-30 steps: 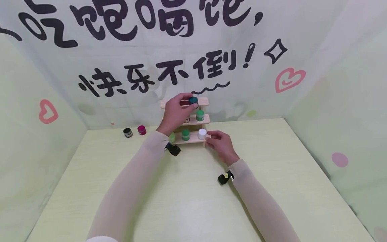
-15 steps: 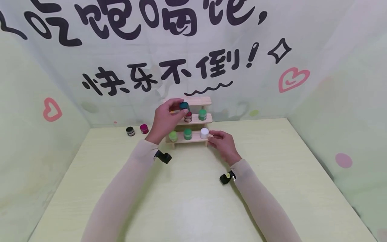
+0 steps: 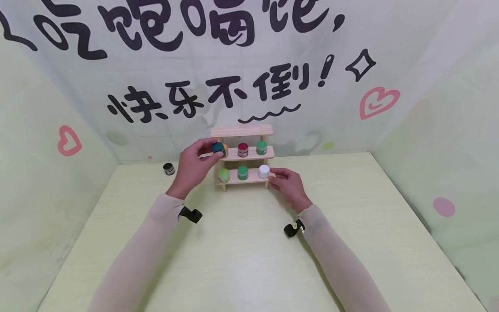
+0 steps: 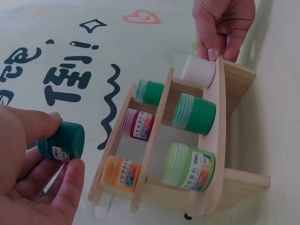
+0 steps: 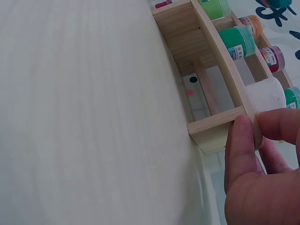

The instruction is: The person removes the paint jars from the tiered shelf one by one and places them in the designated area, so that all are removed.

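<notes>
My left hand point(image 3: 192, 167) pinches a dark teal paint jar point(image 4: 69, 140) between thumb and fingers, held in the air by the left end of a three-tier wooden shelf point(image 3: 241, 130). In the head view this jar partly covers an orange paint jar point(image 4: 121, 172) on the middle tier. Dark red point(image 3: 243, 150) and green point(image 3: 261, 147) jars share that tier. The bottom tier bears a light green jar point(image 3: 224, 175), a green jar point(image 3: 243, 173) and a white jar point(image 3: 264, 171). My right hand point(image 3: 289, 187) grips the bottom tier's right end, beside the white jar.
A black-lidded jar point(image 3: 169, 169) stands on the pale table point(image 3: 241, 242), left of the shelf. The shelf stands close to the back wall sheet point(image 3: 163, 138), which carries black lettering. Part of a magenta jar point(image 5: 163, 4) shows past the shelf in the right wrist view.
My left hand has carried the teal jar leftward and down, from before the top tier to the middle tier's left end. It now hides the magenta jar in the head view. My right hand stays put.
</notes>
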Demonstrator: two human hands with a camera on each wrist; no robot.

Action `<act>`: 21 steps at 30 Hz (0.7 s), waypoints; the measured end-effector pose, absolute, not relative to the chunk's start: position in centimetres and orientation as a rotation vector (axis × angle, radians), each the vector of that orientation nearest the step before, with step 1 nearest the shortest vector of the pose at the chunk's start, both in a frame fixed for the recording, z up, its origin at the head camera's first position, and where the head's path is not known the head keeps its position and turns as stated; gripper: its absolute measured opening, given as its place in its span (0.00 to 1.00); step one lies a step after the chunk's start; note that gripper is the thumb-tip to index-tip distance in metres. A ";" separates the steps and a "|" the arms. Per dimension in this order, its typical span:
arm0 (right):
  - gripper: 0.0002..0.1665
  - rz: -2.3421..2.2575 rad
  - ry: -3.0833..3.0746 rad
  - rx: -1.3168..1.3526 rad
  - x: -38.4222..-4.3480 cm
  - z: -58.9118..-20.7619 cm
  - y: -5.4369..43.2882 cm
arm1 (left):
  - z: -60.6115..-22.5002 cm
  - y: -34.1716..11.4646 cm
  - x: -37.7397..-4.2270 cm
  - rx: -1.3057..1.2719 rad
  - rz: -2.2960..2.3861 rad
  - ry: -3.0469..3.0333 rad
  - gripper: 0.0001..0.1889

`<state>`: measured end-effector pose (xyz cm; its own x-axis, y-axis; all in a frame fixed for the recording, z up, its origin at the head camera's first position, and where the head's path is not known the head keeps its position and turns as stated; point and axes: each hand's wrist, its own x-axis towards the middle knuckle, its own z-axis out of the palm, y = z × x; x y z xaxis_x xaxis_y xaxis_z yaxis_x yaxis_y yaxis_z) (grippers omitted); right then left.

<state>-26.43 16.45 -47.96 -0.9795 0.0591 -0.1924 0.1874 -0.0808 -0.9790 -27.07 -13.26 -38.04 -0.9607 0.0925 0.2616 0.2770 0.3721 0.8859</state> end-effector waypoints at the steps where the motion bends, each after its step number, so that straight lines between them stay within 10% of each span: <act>1: 0.22 -2.232 2.065 0.276 -26.5 -48.0 16.4 | -38.2 -13.6 -26.9 -0.330 -1.643 -2.456 0.26; 21: 0.24 -2.194 2.047 0.262 -26.5 -47.7 16.6 | -42.9 -22.7 -25.8 -0.037 -1.583 -2.484 0.30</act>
